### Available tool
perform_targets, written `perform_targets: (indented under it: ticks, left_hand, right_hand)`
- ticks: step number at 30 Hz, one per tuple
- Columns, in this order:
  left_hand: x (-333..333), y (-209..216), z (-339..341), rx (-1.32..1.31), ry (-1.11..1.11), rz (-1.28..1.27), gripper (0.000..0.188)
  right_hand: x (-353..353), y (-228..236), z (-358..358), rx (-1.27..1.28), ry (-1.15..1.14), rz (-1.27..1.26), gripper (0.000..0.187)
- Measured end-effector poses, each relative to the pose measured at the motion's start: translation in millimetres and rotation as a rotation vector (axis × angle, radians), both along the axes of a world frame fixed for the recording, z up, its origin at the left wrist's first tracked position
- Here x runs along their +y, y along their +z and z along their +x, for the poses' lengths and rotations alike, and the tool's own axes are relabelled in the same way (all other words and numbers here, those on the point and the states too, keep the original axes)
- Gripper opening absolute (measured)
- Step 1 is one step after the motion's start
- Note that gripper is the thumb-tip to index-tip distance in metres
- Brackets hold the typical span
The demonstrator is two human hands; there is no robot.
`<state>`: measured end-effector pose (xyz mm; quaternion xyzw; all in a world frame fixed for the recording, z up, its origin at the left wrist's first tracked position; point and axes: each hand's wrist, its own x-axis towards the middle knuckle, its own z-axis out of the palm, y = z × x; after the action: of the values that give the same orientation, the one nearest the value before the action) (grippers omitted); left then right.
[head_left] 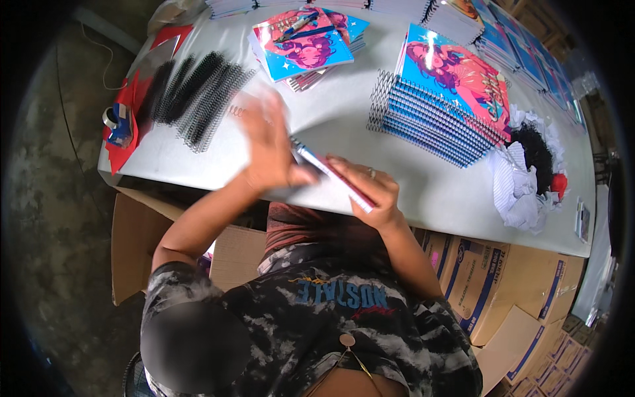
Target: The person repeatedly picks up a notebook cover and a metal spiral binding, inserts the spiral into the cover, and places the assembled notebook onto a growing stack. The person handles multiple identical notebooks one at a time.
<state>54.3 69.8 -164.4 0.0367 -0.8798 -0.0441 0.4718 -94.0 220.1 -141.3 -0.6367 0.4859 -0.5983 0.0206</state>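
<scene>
My right hand (374, 192) grips a thin notebook (338, 177), held on edge and tilted at the table's front edge, its fingers over the cover and thumb beneath. Dark coil loops (299, 145) show at the notebook's far end. Just left of that end is my left hand (264, 142), blurred by motion, with its fingers stretched out and thumb apart. A reddish bit of coil (236, 111) shows beside its fingers; whether the hand touches it is unclear. Loose black spiral coils (202, 96) lie in a heap to the left.
A tall stack of coil-bound notebooks (436, 119) stands at right. Pens (304, 28) rest on another notebook pile (307, 56). Crumpled cloth (516, 185) lies at the right edge. A tape dispenser (120, 126) sits on red sheets (122, 157) at left. Cardboard boxes (489, 278) stand below the table.
</scene>
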Motion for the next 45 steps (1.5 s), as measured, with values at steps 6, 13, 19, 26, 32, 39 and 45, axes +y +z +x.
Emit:
perform_targets:
  ticks: [6,13,19,26,32,39,45]
  left_hand:
    - [-32.6,55.1,-9.6,0.225,0.000,-0.152,0.105]
    - [8.9,20.9,-0.5,-0.073,-0.191,-0.426,0.081]
    - [9.9,-13.6,-7.5,-0.155,-0.064,0.031,0.093]
    - [17.0,22.7,-10.3,-0.251,0.030,-0.018,0.077]
    - [11.0,38.9,-36.1,-0.032,-0.160,-0.478,0.085]
    - [58.7,-7.0,-1.5,-0.186,-0.259,0.033,0.099]
    - [73.9,131.0,24.6,-0.255,-0.148,0.678,0.053]
  right_hand:
    - [-4.7,1.4,3.3,0.016,0.044,-0.031,0.035]
    - [-12.2,-0.9,-4.9,0.007,-0.059,-0.039,0.038]
    - [-8.5,-5.9,4.6,-0.083,-0.032,0.059,0.043]
    - [-17.3,-4.3,8.6,0.020,-0.010,-0.057,0.044]
    - [-15.2,-6.5,1.0,-0.093,-0.009,0.035,0.045]
    - [-24.3,4.3,8.7,-0.148,-0.032,-0.028,0.040]
    - [-30.3,64.5,42.8,-0.089,0.241,-0.146,0.072]
